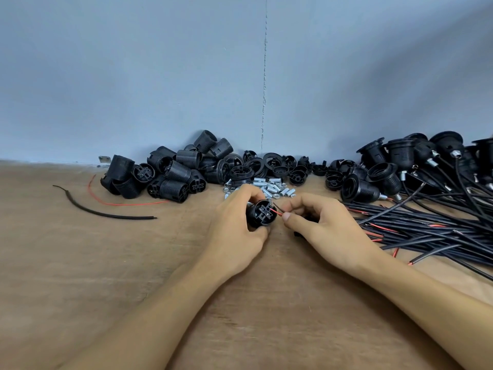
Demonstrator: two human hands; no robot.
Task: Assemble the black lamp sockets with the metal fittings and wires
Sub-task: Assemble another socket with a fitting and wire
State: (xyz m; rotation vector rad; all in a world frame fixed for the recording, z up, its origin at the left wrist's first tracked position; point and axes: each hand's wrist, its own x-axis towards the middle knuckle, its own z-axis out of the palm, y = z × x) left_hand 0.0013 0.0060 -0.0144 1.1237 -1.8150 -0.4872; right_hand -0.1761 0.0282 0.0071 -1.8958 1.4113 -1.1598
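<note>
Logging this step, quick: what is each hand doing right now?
Left hand: grips a black lamp socket.
Right hand: pinches the red wire at the socket.

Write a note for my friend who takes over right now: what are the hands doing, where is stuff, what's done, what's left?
Left hand grips a black socket, terminal end facing the camera.
Right hand pinches a red wire at those terminals.
Bare sockets are piled back left, metal fittings behind the hands, cut wires on the right.
Done: wired sockets heaped back right.
Left: probably finish seating this wire, then work through the pile.
</note>
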